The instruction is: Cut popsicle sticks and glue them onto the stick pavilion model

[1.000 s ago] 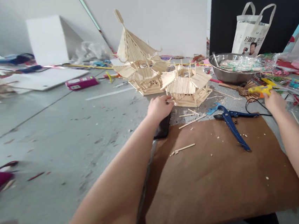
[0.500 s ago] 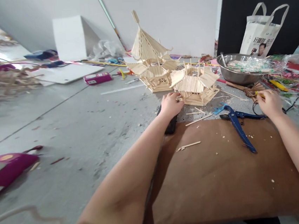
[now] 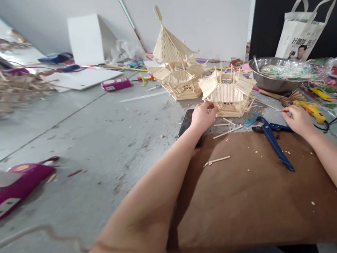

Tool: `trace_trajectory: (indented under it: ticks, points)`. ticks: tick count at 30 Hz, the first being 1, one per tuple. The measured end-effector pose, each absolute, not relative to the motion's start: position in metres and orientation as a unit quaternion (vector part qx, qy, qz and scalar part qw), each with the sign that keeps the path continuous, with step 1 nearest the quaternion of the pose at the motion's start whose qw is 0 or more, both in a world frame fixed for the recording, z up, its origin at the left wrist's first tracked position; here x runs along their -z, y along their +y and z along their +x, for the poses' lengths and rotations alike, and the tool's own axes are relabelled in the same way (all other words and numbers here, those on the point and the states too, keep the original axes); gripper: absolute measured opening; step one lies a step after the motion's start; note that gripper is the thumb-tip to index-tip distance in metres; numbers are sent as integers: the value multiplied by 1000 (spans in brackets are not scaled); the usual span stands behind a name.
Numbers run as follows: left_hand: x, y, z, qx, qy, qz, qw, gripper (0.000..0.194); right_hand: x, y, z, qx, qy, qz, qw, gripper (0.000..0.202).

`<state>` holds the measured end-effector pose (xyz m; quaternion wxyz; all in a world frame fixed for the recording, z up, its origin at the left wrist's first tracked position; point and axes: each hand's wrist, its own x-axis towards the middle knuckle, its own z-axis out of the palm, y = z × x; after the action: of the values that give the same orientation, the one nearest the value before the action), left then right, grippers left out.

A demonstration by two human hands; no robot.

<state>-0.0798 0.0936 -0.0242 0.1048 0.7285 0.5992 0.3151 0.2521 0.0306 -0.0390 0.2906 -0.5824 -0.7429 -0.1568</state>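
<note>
A small pavilion model (image 3: 227, 93) built from thin wooden sticks stands on the floor. My left hand (image 3: 203, 117) has its fingers closed at the model's left front corner; the fingertips are partly hidden. Under that wrist lies a black phone (image 3: 186, 124). On the other side, my right hand (image 3: 297, 121) pinches the near end of a thin wooden stick (image 3: 268, 104) that points toward the pavilion. Close beyond this hand rests a yellow glue gun (image 3: 312, 109). Blue-handled cutters (image 3: 273, 142) lie splayed on the brown board (image 3: 253, 205), left of my right wrist.
A taller stick pagoda (image 3: 177, 66) with a pointed roof stands behind. At the back right are a steel bowl (image 3: 274, 81) of packaged sticks and a white bag (image 3: 299, 36). A magenta power strip (image 3: 21, 180) is at left. Loose stick pieces (image 3: 219, 159) lie on the board.
My right hand has let go of the yellow glue gun and moved left onto the end of a wooden stick. My left hand stays at the pavilion. The view has shifted slightly.
</note>
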Motion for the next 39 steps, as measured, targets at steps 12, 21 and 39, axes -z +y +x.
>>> trace_trajectory:
  ticks: [12,21,39]
  points:
    - [32,82,-67,-314,560,762,82,33,45,24,231,85,-767,-577,266,19]
    - [27,62,-43,-223,361,905,-24,28,43,24,229,78,-765,-582,265,22]
    - [25,80,-81,-423,613,666,38,29,42,21,224,81,-774,-552,299,18]
